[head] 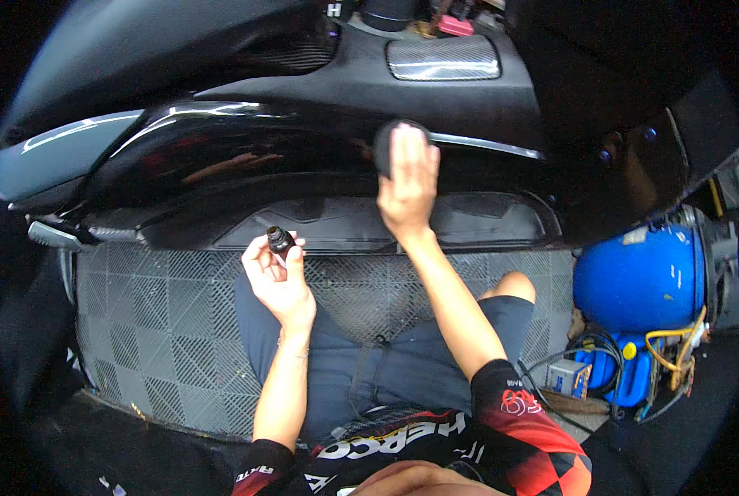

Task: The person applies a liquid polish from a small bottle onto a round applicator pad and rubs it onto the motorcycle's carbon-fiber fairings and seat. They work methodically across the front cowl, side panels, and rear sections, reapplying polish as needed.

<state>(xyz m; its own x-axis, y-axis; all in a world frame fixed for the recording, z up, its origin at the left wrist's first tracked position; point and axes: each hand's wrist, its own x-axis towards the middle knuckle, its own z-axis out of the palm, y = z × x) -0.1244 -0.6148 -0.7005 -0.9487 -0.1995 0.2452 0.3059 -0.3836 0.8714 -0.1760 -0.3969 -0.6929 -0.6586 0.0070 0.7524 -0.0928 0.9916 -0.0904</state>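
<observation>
In front of me is the glossy black side panel (319, 139) of what looks like a scooter. My right hand (408, 192) lies flat, fingers extended, over a round black applicator pad (384, 152). The pad is against the panel, at the left end of a silver trim strip (493, 144). Lower and to the left, my left hand (279, 279) holds a small dark bottle (278, 238) between thumb and fingers. Its threaded neck is uncapped and tilts up to the left. Whatever is inside the bottle cannot be seen.
Above the panel sits a carbon-patterned cover (444, 59), with a black seat (220, 43) to its left. A footboard (319, 217) runs below. Grey floor tiles (152, 322) lie under me. At right stand a blue drum (639, 279), a blue jug (631, 372), a small box (569, 377) and black hose (540, 359).
</observation>
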